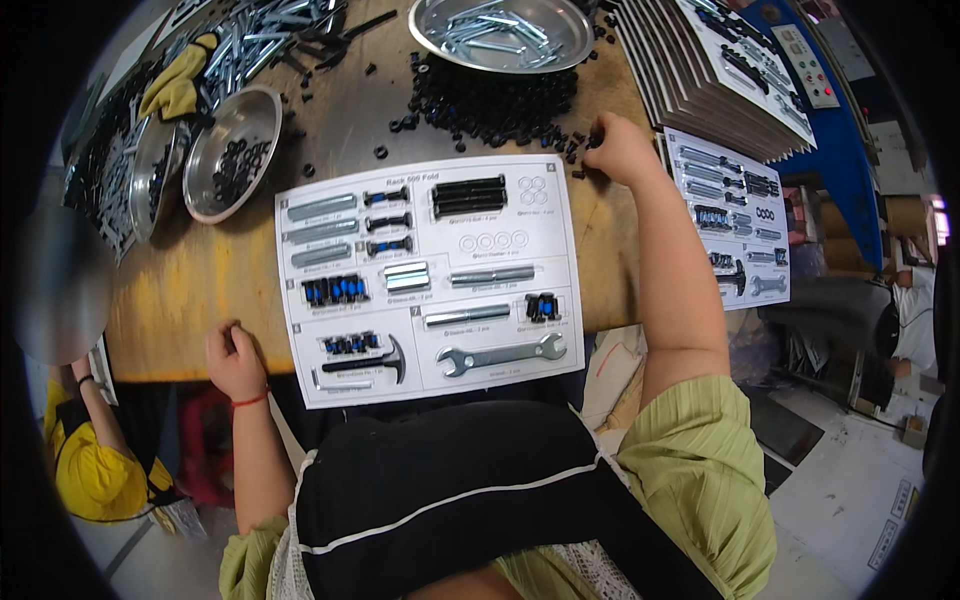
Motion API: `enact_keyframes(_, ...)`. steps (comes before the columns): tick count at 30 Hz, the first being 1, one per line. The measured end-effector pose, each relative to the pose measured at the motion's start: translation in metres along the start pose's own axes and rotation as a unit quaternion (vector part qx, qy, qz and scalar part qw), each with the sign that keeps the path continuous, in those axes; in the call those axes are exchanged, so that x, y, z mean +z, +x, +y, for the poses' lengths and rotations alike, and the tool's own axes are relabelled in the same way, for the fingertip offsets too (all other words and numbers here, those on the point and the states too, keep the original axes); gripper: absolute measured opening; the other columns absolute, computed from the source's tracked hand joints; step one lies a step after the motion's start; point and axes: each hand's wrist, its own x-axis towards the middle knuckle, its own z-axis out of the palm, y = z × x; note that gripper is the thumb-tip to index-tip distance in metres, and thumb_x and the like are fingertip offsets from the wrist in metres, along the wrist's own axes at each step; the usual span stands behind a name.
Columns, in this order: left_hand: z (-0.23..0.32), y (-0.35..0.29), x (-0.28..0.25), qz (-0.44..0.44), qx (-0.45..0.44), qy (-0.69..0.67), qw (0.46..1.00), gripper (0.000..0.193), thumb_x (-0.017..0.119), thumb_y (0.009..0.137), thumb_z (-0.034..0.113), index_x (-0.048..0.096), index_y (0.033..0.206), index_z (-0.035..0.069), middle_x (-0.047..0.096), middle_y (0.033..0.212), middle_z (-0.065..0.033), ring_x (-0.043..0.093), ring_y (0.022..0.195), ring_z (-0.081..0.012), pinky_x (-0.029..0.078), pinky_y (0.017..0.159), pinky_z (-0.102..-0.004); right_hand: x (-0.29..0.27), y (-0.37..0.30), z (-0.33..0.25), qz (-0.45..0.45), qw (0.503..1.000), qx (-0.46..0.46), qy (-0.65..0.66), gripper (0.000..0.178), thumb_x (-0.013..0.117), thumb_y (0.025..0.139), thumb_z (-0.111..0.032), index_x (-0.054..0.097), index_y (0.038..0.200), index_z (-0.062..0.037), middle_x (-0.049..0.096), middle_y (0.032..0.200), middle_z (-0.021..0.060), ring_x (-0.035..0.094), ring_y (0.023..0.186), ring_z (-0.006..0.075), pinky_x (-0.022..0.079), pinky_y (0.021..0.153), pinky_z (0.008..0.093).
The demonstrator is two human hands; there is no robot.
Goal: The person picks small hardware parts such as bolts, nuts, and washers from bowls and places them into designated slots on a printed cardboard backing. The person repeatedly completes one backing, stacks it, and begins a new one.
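Observation:
A white printed card [400,265] lies in front of me at the table's near edge. On it are silver sleeves [320,230], long black bolts [468,197], short bolts with blue patches [336,291], a wrench [500,356] and a black T-shaped tool [370,362]. Its upper right part shows printed rings. My right hand [622,150] is beyond the card's far right corner, fingers curled down at loose small black fasteners [577,148]; what it grips, if anything, is hidden. My left hand [237,362] rests curled at the table edge, left of the card; its palm is hidden.
A heap of small black fasteners [490,105] lies beyond the card, with a metal bowl [500,65] of silver pins behind. Tilted bowls [235,205] and a yellow glove [180,80] are left. Stacked cards [640,70] and another filled card [735,220] are right. Someone in yellow [100,470] is left.

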Motion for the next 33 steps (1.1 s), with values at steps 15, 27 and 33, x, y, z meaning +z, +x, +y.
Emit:
enact_keyframes(15,0.017,0.002,-0.002,-0.001,0.012,0.01,1.0,0.01,0.06,0.088,0.006,0.067,0.092,0.001,0.062,0.084,-0.0081,0.058,0.073,-0.0192,0.048,0.068,-0.031,0.014,-0.065,-0.068,-0.092,0.97,-0.215,0.065,0.036,0.067,0.071,-0.003,0.063,0.107,-0.0033,0.058,0.103,0.0141,0.061,0.098,0.0352,0.051,0.085,0.0408)
enact_keyframes(27,0.056,0.068,-0.021,-0.026,-0.04,-0.124,0.991,0.01,0.067,0.083,0.007,0.069,0.092,0.003,0.065,0.084,-0.0067,0.062,0.074,-0.014,0.05,0.069,-0.0272,0.0,-0.089,-0.071,-0.014,0.972,-0.194,0.132,0.047,0.068,0.071,0.0,0.056,0.116,-0.0056,0.059,0.104,0.0101,0.058,0.083,0.0253,0.05,0.072,0.0344)
enact_keyframes(33,0.095,0.192,0.016,-0.209,0.11,0.065,0.97,0.021,0.072,0.082,0.024,0.072,0.098,0.009,0.069,0.094,-0.0115,0.067,0.095,-0.0299,0.053,0.083,-0.0406,0.041,-0.113,-0.028,0.098,0.965,-0.041,0.239,0.02,0.063,0.081,0.001,0.061,0.101,-0.0024,0.058,0.086,0.005,0.053,0.07,0.0138,0.046,0.067,0.0268)
